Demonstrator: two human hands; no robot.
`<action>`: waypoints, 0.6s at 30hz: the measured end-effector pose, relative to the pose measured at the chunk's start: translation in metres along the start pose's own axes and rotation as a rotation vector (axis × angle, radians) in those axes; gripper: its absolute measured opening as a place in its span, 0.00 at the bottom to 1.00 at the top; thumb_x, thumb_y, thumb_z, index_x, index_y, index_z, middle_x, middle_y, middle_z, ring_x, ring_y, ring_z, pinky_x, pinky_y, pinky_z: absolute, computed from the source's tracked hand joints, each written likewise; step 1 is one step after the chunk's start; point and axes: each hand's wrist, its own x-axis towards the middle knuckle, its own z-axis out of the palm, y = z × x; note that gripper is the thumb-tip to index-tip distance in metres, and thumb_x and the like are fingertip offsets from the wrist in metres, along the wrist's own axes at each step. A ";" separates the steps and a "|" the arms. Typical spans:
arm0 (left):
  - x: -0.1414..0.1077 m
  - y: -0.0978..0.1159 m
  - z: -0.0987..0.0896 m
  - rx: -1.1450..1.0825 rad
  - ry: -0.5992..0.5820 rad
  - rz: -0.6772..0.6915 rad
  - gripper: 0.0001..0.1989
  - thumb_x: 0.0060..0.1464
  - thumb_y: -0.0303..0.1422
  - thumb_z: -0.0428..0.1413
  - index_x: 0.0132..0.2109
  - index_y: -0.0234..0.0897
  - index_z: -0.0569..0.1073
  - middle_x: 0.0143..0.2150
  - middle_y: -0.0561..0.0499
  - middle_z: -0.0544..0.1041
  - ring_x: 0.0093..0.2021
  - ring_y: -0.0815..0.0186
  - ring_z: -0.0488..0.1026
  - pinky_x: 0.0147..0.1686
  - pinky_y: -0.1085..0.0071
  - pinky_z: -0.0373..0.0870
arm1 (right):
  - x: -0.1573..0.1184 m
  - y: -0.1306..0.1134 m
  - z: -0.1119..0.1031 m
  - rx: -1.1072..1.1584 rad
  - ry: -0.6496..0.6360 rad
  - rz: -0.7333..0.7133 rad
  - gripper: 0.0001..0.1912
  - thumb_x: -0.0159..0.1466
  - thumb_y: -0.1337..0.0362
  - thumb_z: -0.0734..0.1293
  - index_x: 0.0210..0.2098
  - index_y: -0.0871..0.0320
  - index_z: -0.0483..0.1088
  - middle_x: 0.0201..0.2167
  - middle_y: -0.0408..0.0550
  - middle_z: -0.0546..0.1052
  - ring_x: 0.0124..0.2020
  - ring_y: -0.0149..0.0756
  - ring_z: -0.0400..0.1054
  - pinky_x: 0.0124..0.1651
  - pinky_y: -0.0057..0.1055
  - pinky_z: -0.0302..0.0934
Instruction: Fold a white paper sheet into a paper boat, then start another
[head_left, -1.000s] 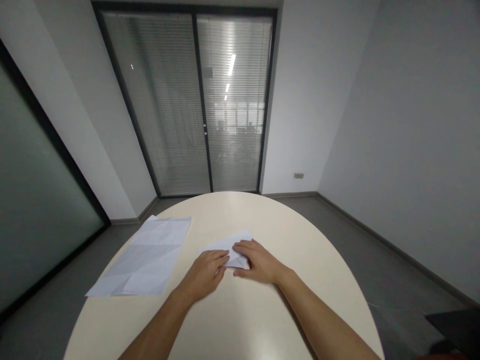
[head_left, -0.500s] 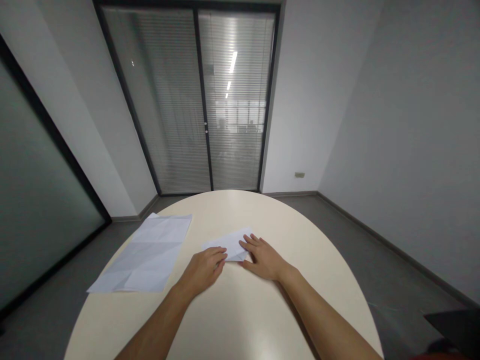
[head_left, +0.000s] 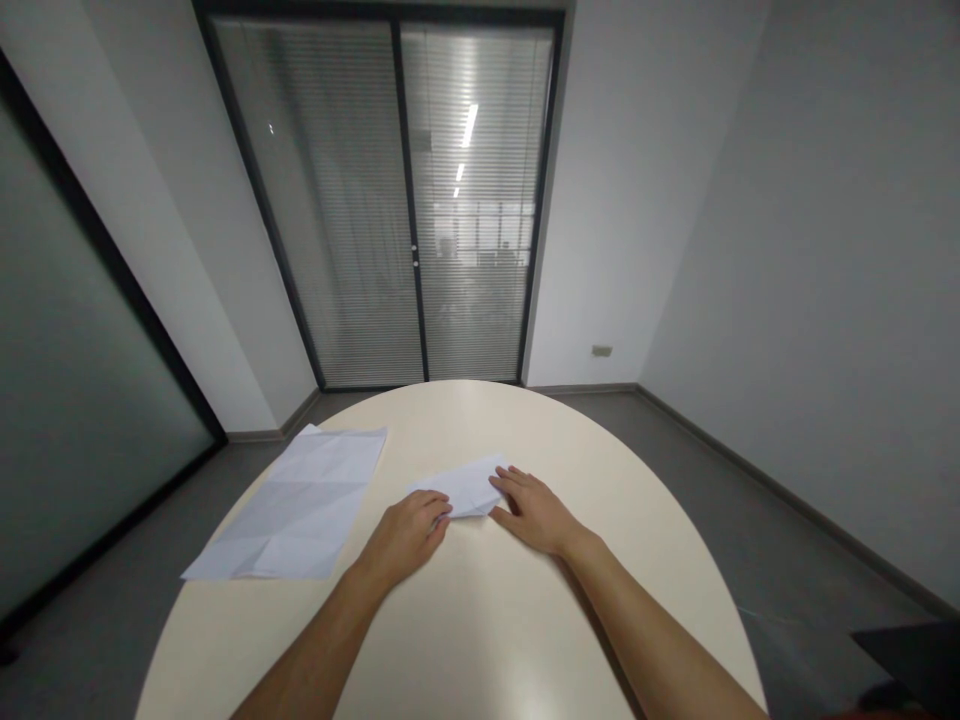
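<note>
A small folded sheet of white paper (head_left: 472, 487) lies on the round cream table (head_left: 480, 620), with a crease along its near edge. My left hand (head_left: 409, 535) is at its left end, fingers bent over the near corner and thumb close beneath, so the paper seems pinched there. At the right end is my right hand (head_left: 536, 512). Its fingers are stretched out with the tips resting on the paper's right edge, and the thumb stands apart from them. Part of the paper's left end is hidden under my left fingers.
Larger creased white sheets (head_left: 300, 500) lie at the table's left side, one corner reaching the edge. Beyond the table stands a glass door with blinds (head_left: 367, 220). A dark object (head_left: 911, 655) shows at the lower right, off the table.
My right hand has slid slightly right along the paper, its thumb moving off the near edge. My left hand has hardly moved. The near flap of the paper looks flatter.
</note>
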 end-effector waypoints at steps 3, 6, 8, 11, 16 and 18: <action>0.000 -0.002 -0.001 -0.014 0.005 -0.006 0.11 0.64 0.31 0.52 0.47 0.41 0.79 0.50 0.48 0.81 0.52 0.60 0.76 0.55 0.62 0.73 | 0.001 0.001 -0.002 0.015 0.028 -0.010 0.27 0.67 0.55 0.66 0.62 0.61 0.70 0.64 0.60 0.69 0.67 0.52 0.60 0.69 0.49 0.54; 0.001 -0.002 -0.003 -0.010 -0.013 -0.013 0.12 0.66 0.32 0.50 0.47 0.41 0.79 0.49 0.48 0.81 0.52 0.60 0.76 0.54 0.62 0.72 | 0.002 0.003 -0.003 0.050 0.050 -0.002 0.21 0.68 0.59 0.65 0.58 0.58 0.73 0.61 0.55 0.73 0.64 0.48 0.65 0.66 0.45 0.59; 0.002 -0.001 -0.004 0.003 -0.027 -0.035 0.13 0.67 0.32 0.49 0.47 0.40 0.78 0.48 0.48 0.81 0.51 0.60 0.77 0.53 0.63 0.72 | 0.003 0.005 -0.004 0.063 0.066 0.002 0.18 0.68 0.61 0.65 0.55 0.56 0.75 0.59 0.53 0.75 0.62 0.47 0.67 0.63 0.42 0.61; 0.004 0.001 -0.005 0.024 -0.034 -0.102 0.13 0.68 0.33 0.47 0.46 0.40 0.77 0.45 0.48 0.81 0.48 0.60 0.77 0.50 0.64 0.72 | 0.005 0.005 -0.007 0.056 0.082 -0.011 0.14 0.69 0.60 0.64 0.49 0.55 0.78 0.54 0.52 0.79 0.57 0.46 0.71 0.59 0.40 0.63; 0.007 0.001 -0.005 0.047 -0.016 -0.220 0.14 0.69 0.34 0.45 0.43 0.41 0.75 0.43 0.48 0.81 0.44 0.61 0.78 0.45 0.68 0.70 | 0.008 -0.004 -0.013 0.032 0.104 -0.031 0.15 0.72 0.58 0.61 0.41 0.55 0.78 0.40 0.50 0.82 0.46 0.42 0.74 0.49 0.35 0.64; 0.008 0.001 -0.005 0.064 -0.009 -0.255 0.13 0.69 0.34 0.45 0.43 0.41 0.74 0.41 0.49 0.82 0.43 0.61 0.78 0.42 0.69 0.69 | 0.009 -0.006 -0.015 0.026 0.108 -0.021 0.15 0.72 0.58 0.61 0.40 0.55 0.78 0.39 0.49 0.81 0.44 0.42 0.74 0.48 0.35 0.63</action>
